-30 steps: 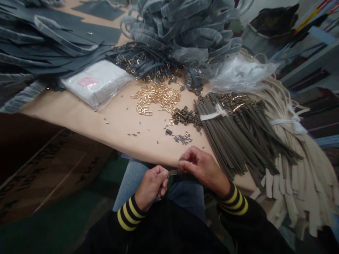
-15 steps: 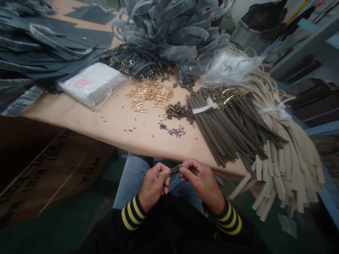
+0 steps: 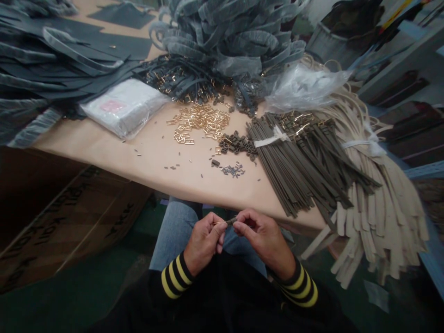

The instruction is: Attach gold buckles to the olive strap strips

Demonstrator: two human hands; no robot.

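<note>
My left hand [image 3: 204,240] and my right hand [image 3: 263,236] meet over my lap, just below the table's front edge [image 3: 194,192]. Both pinch the ends of one short dark strap piece [image 3: 231,221] held between their fingertips. On the table above lie a heap of gold buckles [image 3: 201,122], a small pile of dark loops [image 3: 239,144] and a few tiny metal pins [image 3: 233,171]. A bundle of olive-brown straps [image 3: 298,162] tied with a white band lies to the right.
Beige straps [image 3: 378,203] hang over the table's right end. Grey straps [image 3: 229,32] are heaped at the back, black ones [image 3: 58,60] at the left, beside a white plastic packet [image 3: 125,106]. A clear bag [image 3: 305,88] sits behind. Cardboard boxes [image 3: 65,222] stand at the lower left.
My right hand has come back from the table's edge to my lap. Both hands now sit closer together on the strap piece, which looks shorter between them.
</note>
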